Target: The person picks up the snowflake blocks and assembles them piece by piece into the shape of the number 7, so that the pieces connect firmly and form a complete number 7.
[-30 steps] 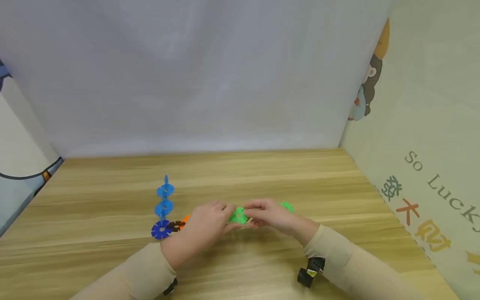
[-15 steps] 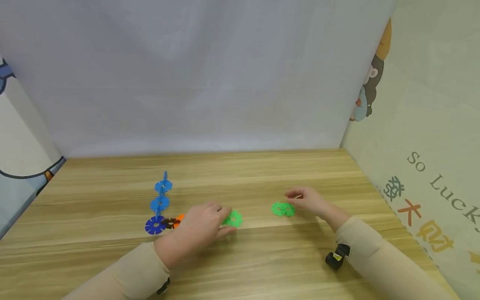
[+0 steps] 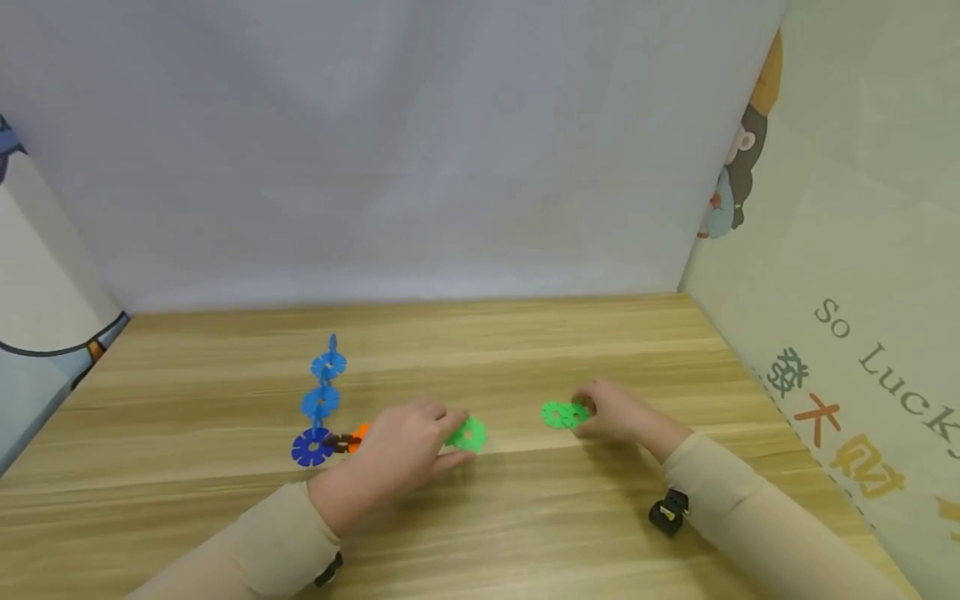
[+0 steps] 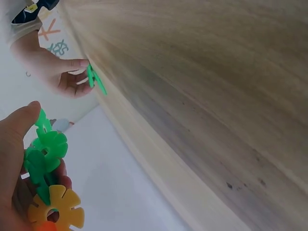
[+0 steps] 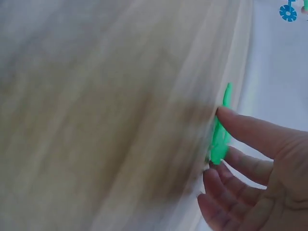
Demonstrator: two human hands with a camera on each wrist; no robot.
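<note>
My left hand point(image 3: 401, 454) grips a chain of slotted snowflake discs, its thumb beside the green disc point(image 3: 469, 434) at the chain's right end. Dark green and yellow discs point(image 4: 57, 207) show below the thumb in the left wrist view. Left of the hand run an orange disc point(image 3: 361, 437), a brown disc point(image 3: 342, 443) and a dark blue disc point(image 3: 311, 447). Light blue discs point(image 3: 321, 402) extend backward from there. My right hand point(image 3: 618, 412) pinches the right one of two overlapping loose green snowflake discs point(image 3: 555, 414) between thumb and fingers.
The wooden table point(image 3: 480, 525) lies beneath both hands. A pale grey curtain point(image 3: 405, 167) hangs behind it. To the right stands a printed wall point(image 3: 855, 250), along the table's side edge. Each wrist carries a black camera point(image 3: 669, 511).
My right hand has left the chain's green end, moved right to the loose green discs and closed its fingers on one. My left hand and the chain have shifted slightly left.
</note>
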